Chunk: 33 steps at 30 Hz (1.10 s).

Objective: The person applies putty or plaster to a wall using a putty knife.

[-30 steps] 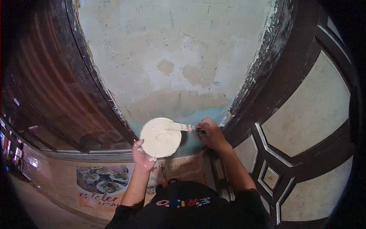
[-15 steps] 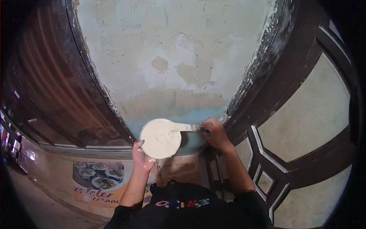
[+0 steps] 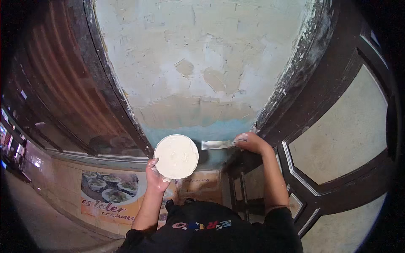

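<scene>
The left hand [image 3: 157, 176] cups a round white tub [image 3: 196, 154] of cream-coloured paste [image 3: 176, 156]; right of it, the right hand [image 3: 249, 142] grips a flat, paste-smeared metal scraper [image 3: 216, 144]; smeared fingers could slip, tipping the tub or dropping the scraper.

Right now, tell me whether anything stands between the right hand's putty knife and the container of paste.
Nothing visible does. The putty knife in the right hand points its blade toward the round container in the left hand; only a gap shows between, with blue-green wall behind.
</scene>
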### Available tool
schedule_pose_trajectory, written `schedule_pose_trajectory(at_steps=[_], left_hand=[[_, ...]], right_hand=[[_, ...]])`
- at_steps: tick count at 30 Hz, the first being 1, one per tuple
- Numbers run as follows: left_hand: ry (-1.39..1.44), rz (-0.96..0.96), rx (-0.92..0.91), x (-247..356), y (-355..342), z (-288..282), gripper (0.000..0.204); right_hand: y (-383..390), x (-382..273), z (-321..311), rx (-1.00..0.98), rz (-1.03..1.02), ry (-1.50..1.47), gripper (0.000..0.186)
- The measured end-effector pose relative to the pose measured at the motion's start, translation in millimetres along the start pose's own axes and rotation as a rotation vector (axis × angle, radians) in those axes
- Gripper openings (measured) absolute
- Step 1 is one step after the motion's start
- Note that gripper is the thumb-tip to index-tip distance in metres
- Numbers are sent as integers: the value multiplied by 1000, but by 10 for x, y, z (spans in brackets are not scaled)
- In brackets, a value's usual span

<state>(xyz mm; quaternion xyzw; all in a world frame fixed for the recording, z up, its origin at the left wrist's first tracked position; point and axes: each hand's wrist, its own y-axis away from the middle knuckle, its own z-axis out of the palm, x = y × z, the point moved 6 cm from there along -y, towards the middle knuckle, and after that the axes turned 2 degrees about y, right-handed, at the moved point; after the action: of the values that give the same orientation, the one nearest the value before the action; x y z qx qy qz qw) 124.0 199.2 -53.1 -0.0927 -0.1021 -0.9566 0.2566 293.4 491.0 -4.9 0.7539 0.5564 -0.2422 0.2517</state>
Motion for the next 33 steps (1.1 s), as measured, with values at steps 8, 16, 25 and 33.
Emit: schedule_pose_trajectory(at_steps=[8,16,25,33], left_hand=[[3,-12,-9,74,20,119,60],[-38,86,34,379,-43,-100,61],[-58,64,4,631,-258,259,60],[-53,72,102,774,-282,143,59]], right_hand=[[-296,-340,160,-137,-132,-110,30],[-19,-752,-268,2,-16,-42,25],[-458,-2109,-539,159,-131,618,26],[-654,-2101,-77,-165,-28,571,28]])
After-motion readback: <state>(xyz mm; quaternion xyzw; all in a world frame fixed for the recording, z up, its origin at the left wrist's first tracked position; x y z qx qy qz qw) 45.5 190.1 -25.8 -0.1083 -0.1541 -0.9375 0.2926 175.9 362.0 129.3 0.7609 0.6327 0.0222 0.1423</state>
